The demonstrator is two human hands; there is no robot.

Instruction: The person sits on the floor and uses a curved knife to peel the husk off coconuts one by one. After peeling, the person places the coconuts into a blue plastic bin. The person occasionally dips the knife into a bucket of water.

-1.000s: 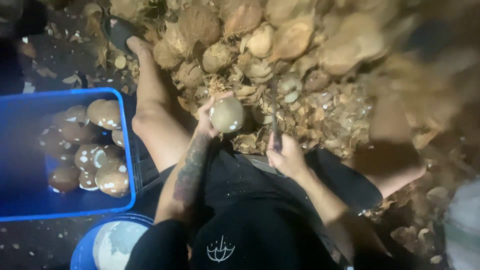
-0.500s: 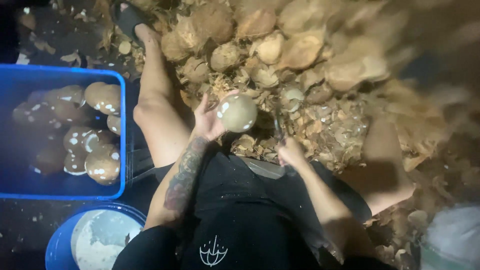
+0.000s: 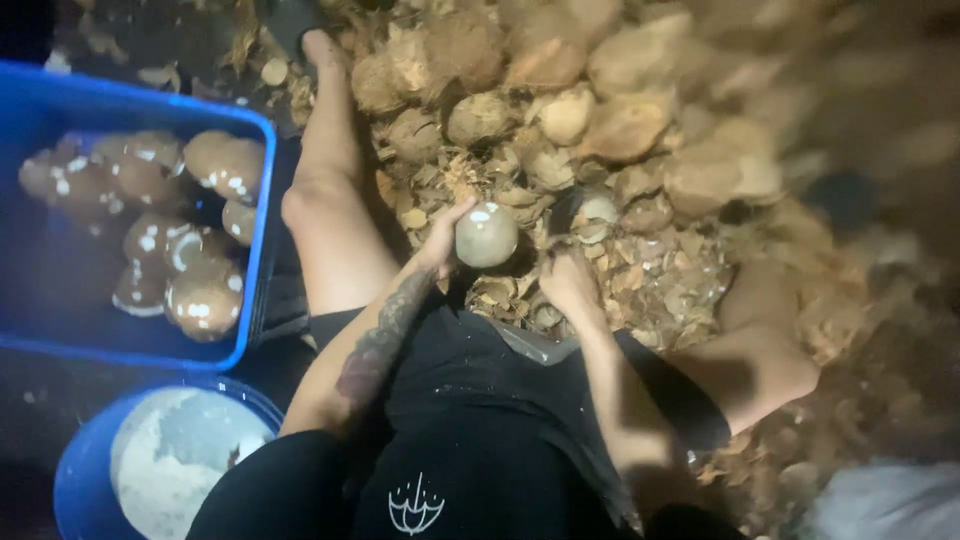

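My left hand [image 3: 440,243] holds a round, peeled coconut [image 3: 486,235] in front of me, between my knees. My right hand [image 3: 570,283] is closed around a dark tool [image 3: 562,215] whose upper end sticks up just right of the coconut; the tool's shape is hard to make out. Below both hands lies a heap of brown shell scraps [image 3: 660,280]. I sit on the ground in dark shorts with both legs spread.
A blue crate [image 3: 255,250] at the left holds several peeled coconuts [image 3: 205,300]. A round blue bucket [image 3: 80,480] with pale contents stands at the lower left. Unpeeled husked coconuts [image 3: 560,70] are piled at the far side. My bare left leg [image 3: 330,210] lies beside the crate.
The camera has shifted slightly, so the crate and pile sit differently in view. My right hand with the tool has come closer to the coconut, which stays in my left hand.
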